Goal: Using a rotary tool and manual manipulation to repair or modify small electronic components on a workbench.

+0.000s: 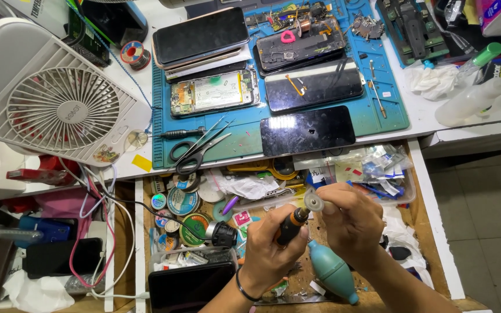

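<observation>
Left hand closed around screwdriver, tip at 1 o'clock | right hand pinches small disc above open drawer | best keep tool straight, disc steady; blower at 6 o'clock

The left hand wraps the black-and-orange tool, hiding most of its handle. The right hand covers the teal blower's nozzle. Near the bottom edge, both forearms and a dark phone are cut off.

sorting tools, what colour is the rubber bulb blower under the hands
Teal rubber bulb blower, clearest in the head view.
</observation>
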